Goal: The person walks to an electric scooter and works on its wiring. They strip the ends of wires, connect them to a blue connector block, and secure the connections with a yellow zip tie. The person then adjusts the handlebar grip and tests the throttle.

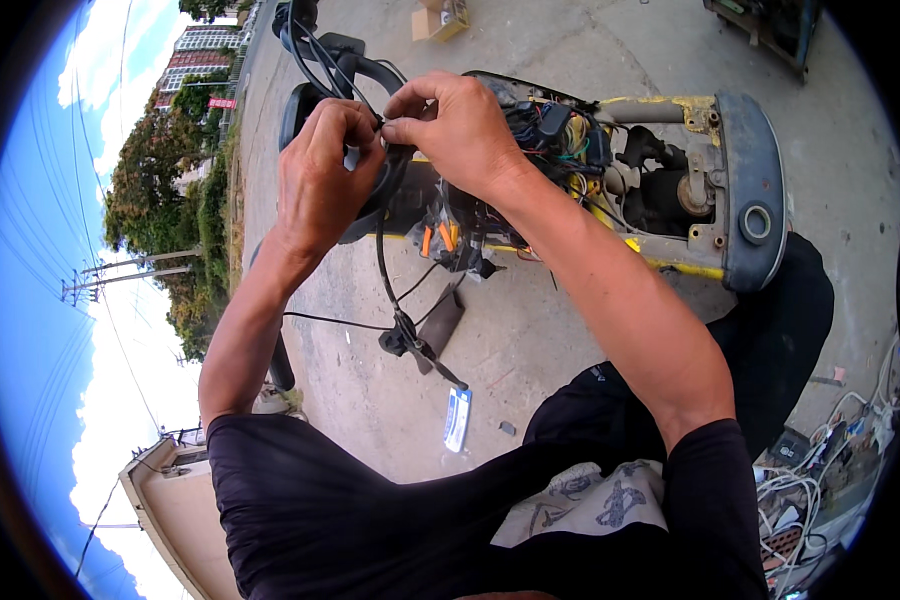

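Note:
At the front of a stripped scooter, my left hand and my right hand meet, thumbs and fingers pinched together. Between their fingertips runs a black cable, which hangs down past my left wrist. More black cables come to this spot from the handlebar area above. The exact point being pinched is mostly covered by my fingers. Behind my right hand lies a tangle of coloured wires in the yellow scooter frame. Below, a black lever and grip part dangles on the cables.
Orange-handled tools sit beside the scooter body. A blue and white card lies on the concrete. Farther off stand a cardboard box and a metal cart. White cables are heaped at the lower right.

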{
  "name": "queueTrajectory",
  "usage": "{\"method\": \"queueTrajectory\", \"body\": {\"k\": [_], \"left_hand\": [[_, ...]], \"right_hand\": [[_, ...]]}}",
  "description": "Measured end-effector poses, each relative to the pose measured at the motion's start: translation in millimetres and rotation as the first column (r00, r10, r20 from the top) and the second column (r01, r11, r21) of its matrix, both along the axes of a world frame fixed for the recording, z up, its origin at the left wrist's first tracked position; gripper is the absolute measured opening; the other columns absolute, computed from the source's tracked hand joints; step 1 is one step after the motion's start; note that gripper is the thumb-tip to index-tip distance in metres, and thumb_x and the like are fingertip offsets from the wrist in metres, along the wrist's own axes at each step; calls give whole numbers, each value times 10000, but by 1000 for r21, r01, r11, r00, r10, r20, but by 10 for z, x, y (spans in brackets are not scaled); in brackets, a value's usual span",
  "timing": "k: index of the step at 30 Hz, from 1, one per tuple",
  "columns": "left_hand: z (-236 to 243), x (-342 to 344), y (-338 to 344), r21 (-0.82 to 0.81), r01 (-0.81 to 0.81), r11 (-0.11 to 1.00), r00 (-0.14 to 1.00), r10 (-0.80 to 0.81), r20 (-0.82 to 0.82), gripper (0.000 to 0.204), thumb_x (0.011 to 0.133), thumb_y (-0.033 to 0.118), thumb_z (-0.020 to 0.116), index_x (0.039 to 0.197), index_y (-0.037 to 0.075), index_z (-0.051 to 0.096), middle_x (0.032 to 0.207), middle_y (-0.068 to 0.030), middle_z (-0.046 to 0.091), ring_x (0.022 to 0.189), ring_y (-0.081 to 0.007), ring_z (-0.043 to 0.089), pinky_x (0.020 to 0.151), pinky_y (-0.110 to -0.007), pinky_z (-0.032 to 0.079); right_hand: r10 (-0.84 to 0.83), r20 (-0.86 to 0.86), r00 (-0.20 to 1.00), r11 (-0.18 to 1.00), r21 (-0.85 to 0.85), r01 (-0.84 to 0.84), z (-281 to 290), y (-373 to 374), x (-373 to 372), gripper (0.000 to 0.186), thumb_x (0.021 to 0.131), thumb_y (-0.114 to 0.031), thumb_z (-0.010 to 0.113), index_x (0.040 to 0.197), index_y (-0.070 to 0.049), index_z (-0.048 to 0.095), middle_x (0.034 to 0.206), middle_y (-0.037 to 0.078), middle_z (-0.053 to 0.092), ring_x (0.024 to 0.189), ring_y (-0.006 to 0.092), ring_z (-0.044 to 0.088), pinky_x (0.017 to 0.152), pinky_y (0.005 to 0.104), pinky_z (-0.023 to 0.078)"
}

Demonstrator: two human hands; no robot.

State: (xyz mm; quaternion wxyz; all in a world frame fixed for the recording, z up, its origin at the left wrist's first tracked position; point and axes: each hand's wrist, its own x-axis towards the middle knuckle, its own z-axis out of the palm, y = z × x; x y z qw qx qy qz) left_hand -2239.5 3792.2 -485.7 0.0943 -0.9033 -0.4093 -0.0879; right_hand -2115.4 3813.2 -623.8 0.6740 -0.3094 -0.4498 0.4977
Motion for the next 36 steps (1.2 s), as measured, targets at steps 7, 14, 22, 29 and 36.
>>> {"method": "queueTrajectory", "body": {"k": [7, 14, 22, 29, 36], "left_hand": [[33, 4, 11, 22, 59, 998, 996, -58, -61, 271, 800, -95, 765, 898, 34, 548, 994, -90, 705, 844, -227, 718, 730, -320, 574], [54, 2, 24, 20, 76, 997, 992, -74, -102, 287, 789, -108, 761, 861, 36, 523, 1020, -107, 714, 856, -265, 721, 730, -336, 576], [103, 17, 47, -65, 31, 997, 999, -34, -35, 249, 813, -95, 767, 926, 29, 583, 996, -86, 712, 838, -193, 697, 750, -305, 566], [63, 88, -28, 7, -88, 996, 995, 88, -41, 235, 857, -53, 749, 1051, 20, 637, 939, -85, 718, 826, -189, 732, 764, -307, 581], [38, 79, -6, 16, -112, 994, 993, 112, -31, 259, 842, -19, 762, 1055, 22, 621, 924, -99, 701, 805, -220, 723, 721, -339, 580]], "right_hand": [[420, -22, 907, 906, 69, -418, -21, 233, 69, 326, 905, -35, 765, 1224, 27, 766, 1097, 103, 794, 979, 131, 718, 909, 294, 575], [462, 39, 886, 884, 57, -464, 41, 285, 177, 321, 904, -53, 754, 1217, 17, 773, 1074, 90, 795, 984, 134, 712, 935, 289, 553], [413, 191, 891, 903, 45, -428, 56, 316, 238, 347, 885, -131, 775, 1199, 16, 779, 1064, 107, 793, 1001, 172, 718, 956, 322, 543], [453, 150, 879, 886, 33, -463, 34, 342, 213, 356, 887, -146, 792, 1200, 21, 777, 1081, 117, 793, 1022, 181, 721, 971, 322, 535], [470, 130, 873, 878, 36, -478, 15, 354, 199, 333, 904, -132, 789, 1200, 20, 767, 1069, 88, 782, 1018, 160, 701, 971, 316, 524]]}}
